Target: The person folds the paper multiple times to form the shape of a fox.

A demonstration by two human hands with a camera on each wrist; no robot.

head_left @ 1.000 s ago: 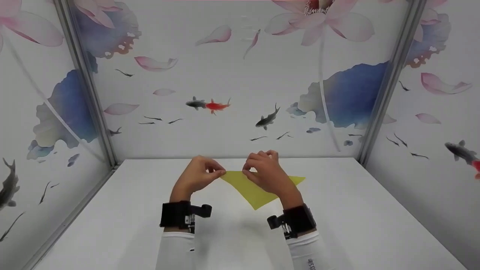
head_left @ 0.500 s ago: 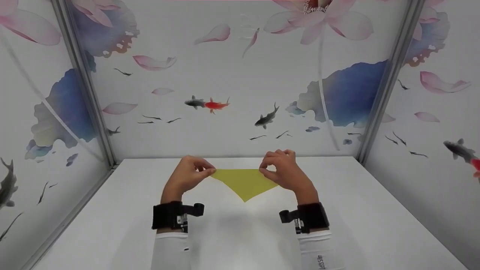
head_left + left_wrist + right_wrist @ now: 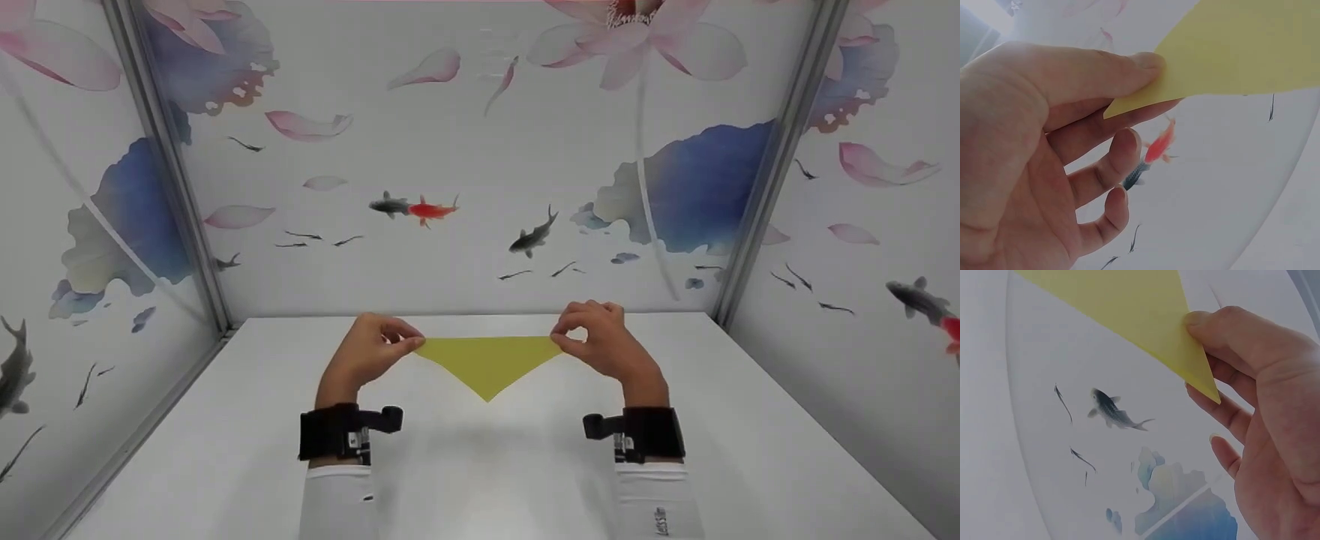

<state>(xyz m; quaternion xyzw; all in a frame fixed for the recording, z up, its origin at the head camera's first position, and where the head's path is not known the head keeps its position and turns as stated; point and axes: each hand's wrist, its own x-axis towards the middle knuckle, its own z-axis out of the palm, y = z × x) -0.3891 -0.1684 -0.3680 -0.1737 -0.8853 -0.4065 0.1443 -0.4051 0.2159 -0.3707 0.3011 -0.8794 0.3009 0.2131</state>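
Note:
A yellow triangular sheet of paper (image 3: 487, 364) stretches between my two hands above the table, its long edge level at the top and one corner pointing down toward me. My left hand (image 3: 371, 349) pinches its left corner between thumb and fingers; in the left wrist view the tip of the yellow paper (image 3: 1241, 50) pokes out below the thumb. On the other side, my right hand (image 3: 604, 343) pinches the right corner. The right wrist view has the thumb lying on the yellow paper (image 3: 1117, 309) near its edge, with fingers behind it.
The white table (image 3: 480, 480) lies under my hands. Behind it rises a white back wall (image 3: 450, 285) printed with fish, petals and lotus leaves. Side panels with metal posts (image 3: 180, 187) bound the table left and right. Each wrist wears a black strap (image 3: 330, 433) with a camera.
My right hand has slid rightward along the top edge to the right corner. My left hand has shifted slightly left, and the paper now hangs evenly between both hands.

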